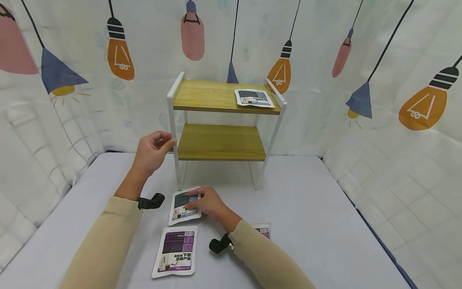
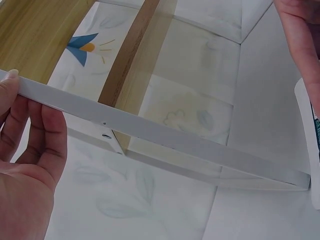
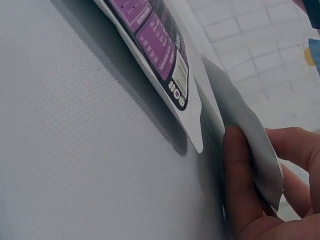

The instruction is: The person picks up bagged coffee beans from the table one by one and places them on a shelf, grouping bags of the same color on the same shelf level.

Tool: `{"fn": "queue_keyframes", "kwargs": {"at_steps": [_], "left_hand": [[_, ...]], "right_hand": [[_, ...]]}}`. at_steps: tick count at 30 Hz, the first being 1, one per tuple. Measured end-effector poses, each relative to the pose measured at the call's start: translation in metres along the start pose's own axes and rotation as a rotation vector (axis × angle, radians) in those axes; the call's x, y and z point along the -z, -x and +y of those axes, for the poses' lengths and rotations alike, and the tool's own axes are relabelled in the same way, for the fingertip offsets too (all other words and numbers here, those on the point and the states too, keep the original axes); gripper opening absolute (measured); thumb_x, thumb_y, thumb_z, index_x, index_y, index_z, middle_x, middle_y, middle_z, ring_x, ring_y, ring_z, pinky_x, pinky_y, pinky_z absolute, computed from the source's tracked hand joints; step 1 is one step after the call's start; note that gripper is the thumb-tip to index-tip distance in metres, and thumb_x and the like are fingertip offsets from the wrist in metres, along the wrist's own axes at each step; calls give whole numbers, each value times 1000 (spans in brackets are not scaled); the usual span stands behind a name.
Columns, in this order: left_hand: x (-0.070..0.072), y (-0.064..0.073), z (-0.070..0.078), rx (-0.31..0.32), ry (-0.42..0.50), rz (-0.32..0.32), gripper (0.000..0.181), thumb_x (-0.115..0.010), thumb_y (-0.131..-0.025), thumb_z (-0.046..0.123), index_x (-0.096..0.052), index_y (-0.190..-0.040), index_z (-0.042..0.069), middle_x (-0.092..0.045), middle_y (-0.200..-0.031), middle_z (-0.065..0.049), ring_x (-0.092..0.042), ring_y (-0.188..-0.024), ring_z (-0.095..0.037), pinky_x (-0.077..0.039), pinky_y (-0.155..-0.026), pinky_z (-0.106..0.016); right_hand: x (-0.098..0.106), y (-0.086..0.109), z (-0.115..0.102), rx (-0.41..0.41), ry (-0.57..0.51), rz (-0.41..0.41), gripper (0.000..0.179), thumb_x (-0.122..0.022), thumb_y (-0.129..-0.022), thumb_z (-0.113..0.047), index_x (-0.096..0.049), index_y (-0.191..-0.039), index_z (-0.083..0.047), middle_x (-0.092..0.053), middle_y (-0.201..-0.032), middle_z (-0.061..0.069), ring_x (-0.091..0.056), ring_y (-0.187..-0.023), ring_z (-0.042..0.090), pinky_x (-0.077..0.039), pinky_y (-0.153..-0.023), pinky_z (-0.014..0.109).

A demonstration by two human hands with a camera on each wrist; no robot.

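Note:
My left hand (image 1: 149,154) pinches the left front post of a small two-tier shelf, thumb on one side of the white bar (image 2: 165,131) and fingers on the other. The shelf has wooden boards (image 1: 221,142) in a white frame. By the shelf's left front foot, my right hand (image 1: 211,204) pinches a flat white pouch (image 1: 178,213) with a blue-grey label. In the right wrist view, thumb and fingers lie on opposite faces of this pouch (image 3: 250,130), which is tilted. Nearer to me, a purple-labelled pouch (image 1: 175,253) lies flat on the table.
On the top board (image 1: 205,94), toward the right, lies another blue-grey labelled pouch (image 1: 254,98). A second purple-labelled pouch (image 1: 265,229) is mostly hidden behind the right sleeve. White cloth covers the table (image 1: 310,224); a lamp-printed curtain (image 1: 310,120) hangs behind and at the sides.

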State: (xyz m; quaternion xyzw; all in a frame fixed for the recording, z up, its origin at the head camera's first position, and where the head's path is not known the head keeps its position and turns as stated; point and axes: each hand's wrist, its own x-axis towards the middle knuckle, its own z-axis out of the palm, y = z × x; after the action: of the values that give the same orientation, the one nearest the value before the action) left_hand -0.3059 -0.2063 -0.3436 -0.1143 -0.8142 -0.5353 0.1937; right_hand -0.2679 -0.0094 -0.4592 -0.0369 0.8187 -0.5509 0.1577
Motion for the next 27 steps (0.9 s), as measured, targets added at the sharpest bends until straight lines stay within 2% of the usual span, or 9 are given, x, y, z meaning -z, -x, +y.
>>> {"fn": "queue_keyframes", "kwargs": {"at_steps": [7,13,22,27], "left_hand": [[0,1,1,14,-6,-2,35,-65,-101,34,-67,-115,2,-64,-104,-1,-67,-100,-11,-55,-85,-12],[0,1,1,19,-9,-2,35,-65,-101,34,-67,-115,2,-64,-104,-1,-67,-101,-11,-55,-85,-13],[0,1,1,27,-22,-4,35,-64,-101,35,-67,-116,3,-64,-107,-3,-67,-101,-10,-56,-87,-14],[1,2,2,41,-31,-6,36,-64,-101,36,-67,-118,4,-65,-111,-6,-67,-102,-12,-57,-90,-19]], "right_hand": [[2,0,2,1,-11,-9,30,-90,-78,-13,-82,-105,-24,-62,-140,5,-55,-122,23,-48,-110,46],[7,1,3,12,-41,-39,30,-89,-78,-12,-82,-105,-25,-61,-140,5,-57,-117,21,-55,-98,37],[18,5,3,3,-84,-50,31,-89,-79,-14,-82,-106,-27,-55,-149,6,-57,-117,21,-57,-91,31],[22,5,4,5,-83,-50,30,-89,-79,-16,-82,-106,-28,-54,-151,7,-57,-119,22,-57,-91,31]]}}
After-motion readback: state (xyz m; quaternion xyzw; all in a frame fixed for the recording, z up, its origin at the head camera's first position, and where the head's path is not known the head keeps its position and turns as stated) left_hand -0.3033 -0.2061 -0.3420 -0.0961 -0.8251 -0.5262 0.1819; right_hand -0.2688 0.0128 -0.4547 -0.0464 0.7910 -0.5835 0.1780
